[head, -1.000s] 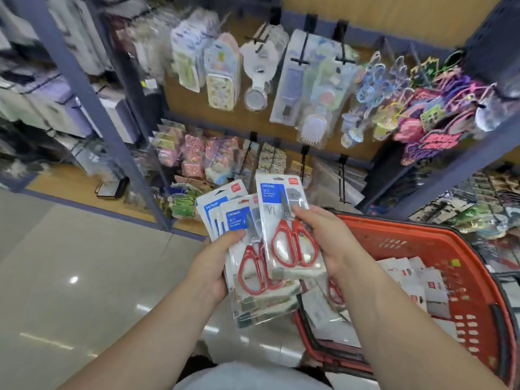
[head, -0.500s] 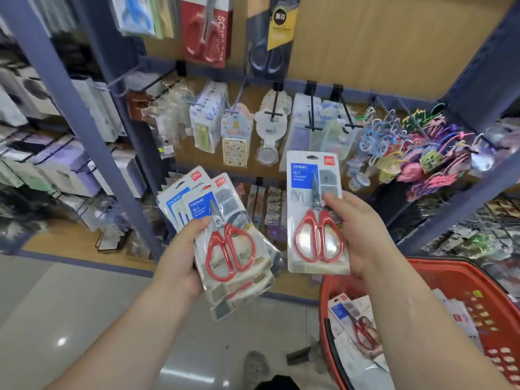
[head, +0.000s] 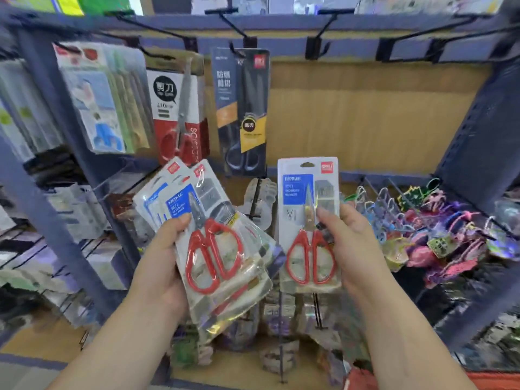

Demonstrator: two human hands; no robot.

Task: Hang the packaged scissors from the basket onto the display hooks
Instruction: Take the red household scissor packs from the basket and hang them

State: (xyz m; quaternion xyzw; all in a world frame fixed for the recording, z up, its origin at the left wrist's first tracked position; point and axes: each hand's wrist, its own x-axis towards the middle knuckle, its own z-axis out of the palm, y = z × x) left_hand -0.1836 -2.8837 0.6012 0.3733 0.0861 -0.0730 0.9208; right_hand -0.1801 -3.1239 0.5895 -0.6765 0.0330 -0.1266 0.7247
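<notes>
Colourful trinkets (head: 450,243) right; blue side panel (head: 478,130); wooden backboard (head: 365,116).

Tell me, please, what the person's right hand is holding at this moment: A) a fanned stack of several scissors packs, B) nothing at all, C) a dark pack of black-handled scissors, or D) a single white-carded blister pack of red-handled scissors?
D: the right hand pinches one upright white-carded blister pack of red-handled scissors by its edge, while the fanned stack of scissors packs sits in the left hand.
</notes>
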